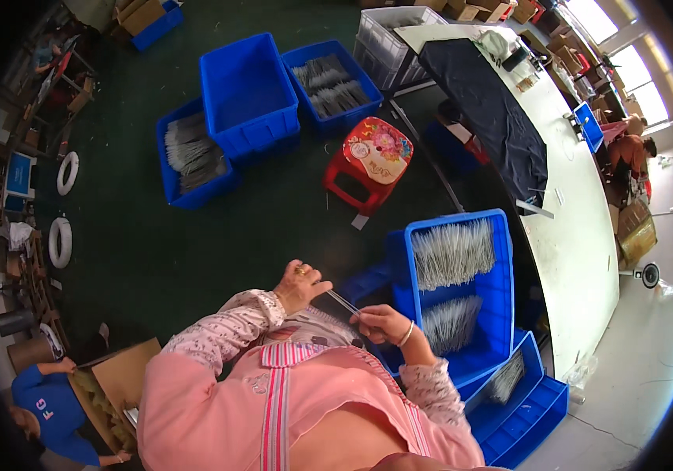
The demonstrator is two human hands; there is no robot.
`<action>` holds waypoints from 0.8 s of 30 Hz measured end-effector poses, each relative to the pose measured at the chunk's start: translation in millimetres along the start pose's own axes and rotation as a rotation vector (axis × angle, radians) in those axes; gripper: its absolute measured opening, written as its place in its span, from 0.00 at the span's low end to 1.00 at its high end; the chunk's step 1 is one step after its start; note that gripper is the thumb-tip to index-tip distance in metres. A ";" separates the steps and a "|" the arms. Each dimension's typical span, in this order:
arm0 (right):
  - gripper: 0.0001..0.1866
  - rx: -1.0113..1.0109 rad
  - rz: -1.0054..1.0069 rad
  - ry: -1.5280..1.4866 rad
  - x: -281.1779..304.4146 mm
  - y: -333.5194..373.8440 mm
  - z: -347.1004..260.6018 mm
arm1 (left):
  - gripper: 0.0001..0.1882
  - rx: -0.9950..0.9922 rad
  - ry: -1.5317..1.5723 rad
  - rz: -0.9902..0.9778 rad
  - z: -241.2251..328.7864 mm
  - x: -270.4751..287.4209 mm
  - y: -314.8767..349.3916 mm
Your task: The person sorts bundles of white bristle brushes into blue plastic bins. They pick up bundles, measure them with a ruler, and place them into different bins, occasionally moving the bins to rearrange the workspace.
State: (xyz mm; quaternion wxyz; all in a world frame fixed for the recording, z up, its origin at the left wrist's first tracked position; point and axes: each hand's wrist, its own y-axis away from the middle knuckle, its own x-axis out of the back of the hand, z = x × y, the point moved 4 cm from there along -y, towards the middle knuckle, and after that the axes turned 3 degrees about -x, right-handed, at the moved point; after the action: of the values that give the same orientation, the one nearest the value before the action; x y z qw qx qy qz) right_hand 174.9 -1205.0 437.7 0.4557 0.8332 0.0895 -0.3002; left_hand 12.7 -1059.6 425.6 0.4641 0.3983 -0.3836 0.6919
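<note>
Between my two hands stretches a short, thin, pale grey strip [342, 301], perhaps a few strands lying together. My left hand [300, 287], with a ring on one finger, pinches its upper left end. At the lower right end, the fingers of my right hand [384, 323] close round it; a bracelet is on that wrist. Just right of my right hand stands a blue bin [503, 290]. Inside are two rows of thin whitish strands, a far bundle [454, 253] and a near bundle [452, 323].
Ahead is a red stool [368, 161] with a patterned seat. Past it stand an empty-looking blue bin [250, 94] and blue bins of strands [195, 153]. A long white table [580, 259] curves along the right. At lower left, a person in blue [54, 408] handles a cardboard box [120, 377].
</note>
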 end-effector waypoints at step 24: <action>0.14 1.000 0.381 0.531 66.8 -147.9 -466.1 | 0.16 0.696 1.820 -0.219 -216.7 49.9 -197.3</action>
State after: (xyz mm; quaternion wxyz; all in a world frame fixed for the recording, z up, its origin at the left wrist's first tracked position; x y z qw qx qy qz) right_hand 361.1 -750.2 483.0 0.0160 0.9946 -0.1028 -0.0002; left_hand 144.9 -793.4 418.5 0.5009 -0.1393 0.3855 0.7623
